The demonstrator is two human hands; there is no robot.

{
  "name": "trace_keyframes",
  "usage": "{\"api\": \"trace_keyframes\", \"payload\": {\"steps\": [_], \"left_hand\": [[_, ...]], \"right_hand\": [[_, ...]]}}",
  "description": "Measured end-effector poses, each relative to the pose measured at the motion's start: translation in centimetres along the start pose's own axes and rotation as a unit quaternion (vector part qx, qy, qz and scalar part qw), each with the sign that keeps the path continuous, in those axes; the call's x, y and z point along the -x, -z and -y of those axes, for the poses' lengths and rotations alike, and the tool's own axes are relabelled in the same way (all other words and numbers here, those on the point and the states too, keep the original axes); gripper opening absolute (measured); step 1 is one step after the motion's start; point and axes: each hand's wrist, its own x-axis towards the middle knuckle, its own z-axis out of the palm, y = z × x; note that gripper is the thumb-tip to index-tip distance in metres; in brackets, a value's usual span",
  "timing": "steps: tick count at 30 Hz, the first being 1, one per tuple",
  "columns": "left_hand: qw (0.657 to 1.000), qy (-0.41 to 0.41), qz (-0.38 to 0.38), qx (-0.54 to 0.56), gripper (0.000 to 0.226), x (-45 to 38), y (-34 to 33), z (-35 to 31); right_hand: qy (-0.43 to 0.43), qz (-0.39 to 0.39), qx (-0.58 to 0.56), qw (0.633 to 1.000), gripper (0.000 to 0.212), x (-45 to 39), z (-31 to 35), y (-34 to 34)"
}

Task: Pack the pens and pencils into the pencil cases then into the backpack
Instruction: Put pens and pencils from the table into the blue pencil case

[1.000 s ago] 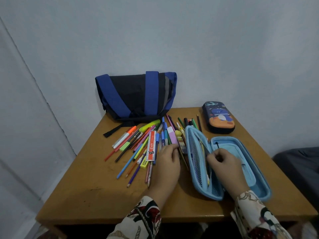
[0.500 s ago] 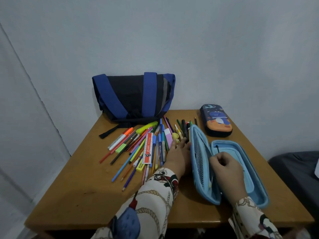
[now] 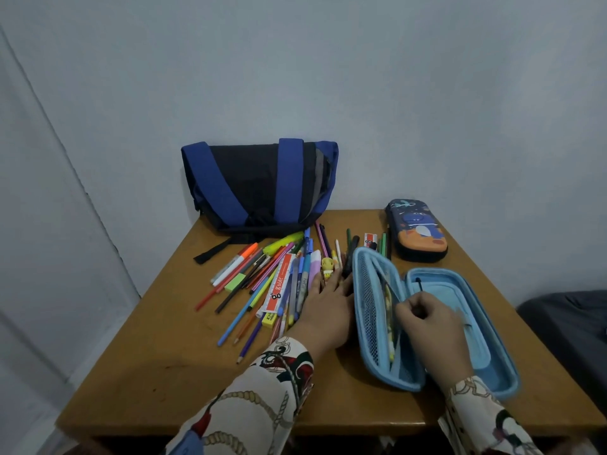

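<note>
Left hand (image 3: pixel 326 310) has slid forward over the pen pile (image 3: pixel 272 284), fingers spread flat, next pick likely; right hand (image 3: pixel 427 326) still pinches the blue case's (image 3: pixel 437 326) inner flap.

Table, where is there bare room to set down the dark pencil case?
Bare table lies near-left, between the pen pile and the front edge, and in a strip right of the open blue pencil case. Crowded: the centre, from backpack to both hands.
</note>
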Motion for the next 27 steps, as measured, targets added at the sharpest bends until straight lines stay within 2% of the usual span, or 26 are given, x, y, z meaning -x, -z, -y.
{"api": "trace_keyframes", "payload": {"steps": [3,7,11,15,21,23,25,27], "left_hand": [[0.999,-0.013,-0.015,0.039,0.057,0.5,0.4,0.3],[0.999,-0.022,0.005,0.026,0.053,1.7,0.5,1.1],[0.997,0.000,-0.018,0.069,0.050,2.5,0.2,1.9],[0.999,-0.002,-0.022,0.046,0.050,3.2,0.0,1.8],[0.994,-0.011,-0.086,0.071,0.051,3.3,0.6,0.5],[0.978,0.025,-0.144,0.146,0.047,3.3,1.1,-0.5],[0.936,0.105,-0.202,0.269,0.040,3.7,1.9,-1.4],[0.905,0.130,-0.212,0.345,0.040,4.1,2.4,-2.4]], "right_hand": [[-0.004,-0.006,-0.006,1.000,0.019,0.0,0.0,0.0],[-0.009,-0.006,-0.015,1.000,0.020,-0.1,0.0,0.2],[0.007,0.028,0.045,0.999,0.021,0.0,-0.1,0.0],[0.026,0.053,0.128,0.990,0.018,0.0,0.3,-0.1],[0.029,0.001,0.090,0.996,0.017,0.3,0.8,0.6],[0.041,-0.014,0.105,0.994,0.018,0.4,0.6,1.1],[0.043,-0.019,0.109,0.993,0.018,0.5,0.3,1.4],[0.035,-0.023,0.101,0.994,0.018,0.6,0.1,1.6]]}}
